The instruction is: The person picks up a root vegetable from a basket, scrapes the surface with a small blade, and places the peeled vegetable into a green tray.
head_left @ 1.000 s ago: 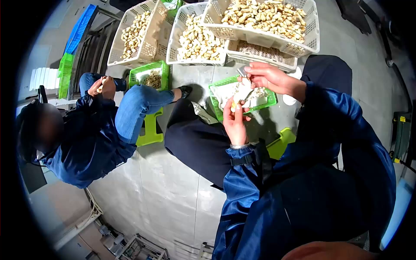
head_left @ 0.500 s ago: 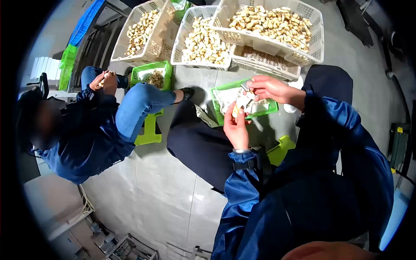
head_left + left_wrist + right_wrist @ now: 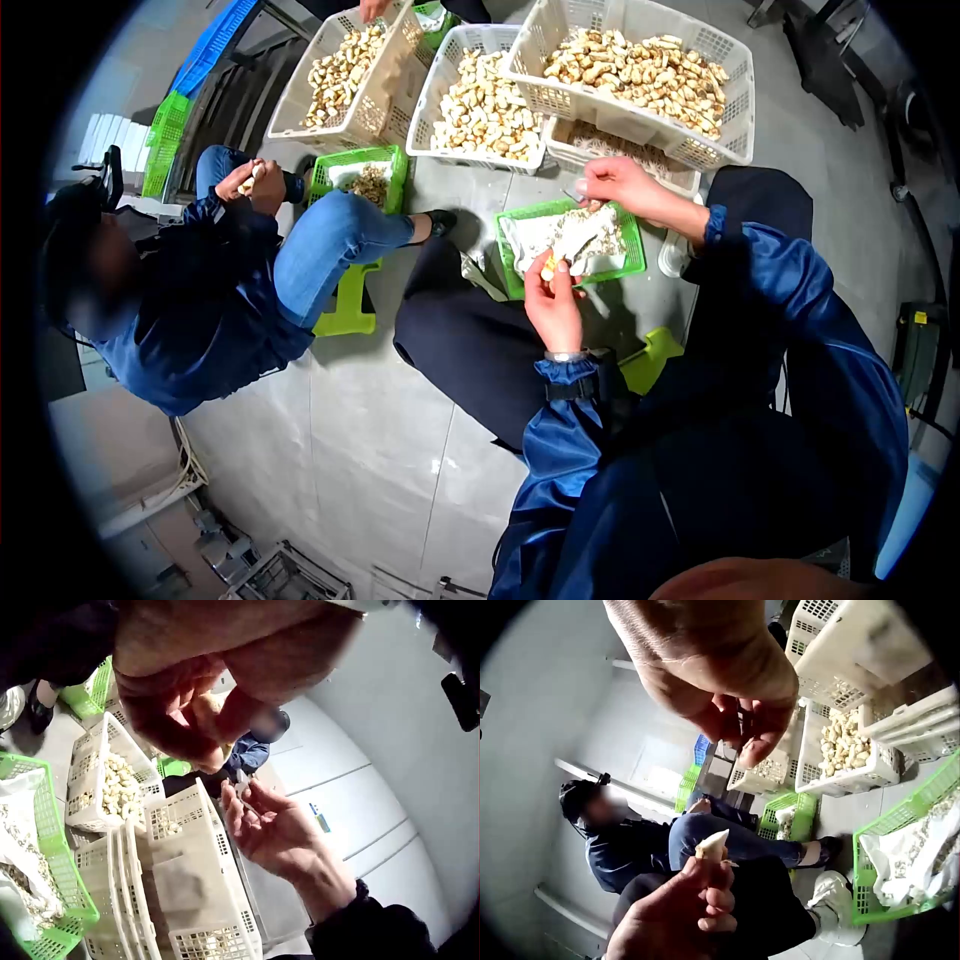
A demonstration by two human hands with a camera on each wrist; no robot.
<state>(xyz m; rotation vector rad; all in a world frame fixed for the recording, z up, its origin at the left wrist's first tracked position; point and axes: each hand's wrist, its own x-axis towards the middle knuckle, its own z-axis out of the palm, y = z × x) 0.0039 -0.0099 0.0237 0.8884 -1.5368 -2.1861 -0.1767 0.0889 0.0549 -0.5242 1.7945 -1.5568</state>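
Note:
My left hand [image 3: 555, 312] pinches a pale mushroom [image 3: 714, 846] between thumb and fingertips; its tapered white end points up in the right wrist view. Yellowish patches show on the mushroom in the head view. Higher and to the right, my right hand [image 3: 638, 190] grips a small metal blade [image 3: 241, 786], partly hidden by the fingers. Blade and mushroom are apart. Below both hands sits a green basket [image 3: 640, 256] lined with white cloth [image 3: 522, 236] and strewn with small trimmings [image 3: 606, 236].
White crates [image 3: 420, 142] heaped with mushrooms [image 3: 490, 108] stand beyond the basket, one stacked on others at right. Another seated person [image 3: 200, 300] works at left beside a second green basket [image 3: 398, 180]. A third person's hand [image 3: 372, 8] reaches over the far-left crate.
My right hand has moved away from the left, up and to the right with the blade. My left hand keeps the mushroom. A third person's hand has appeared over the far-left crate.

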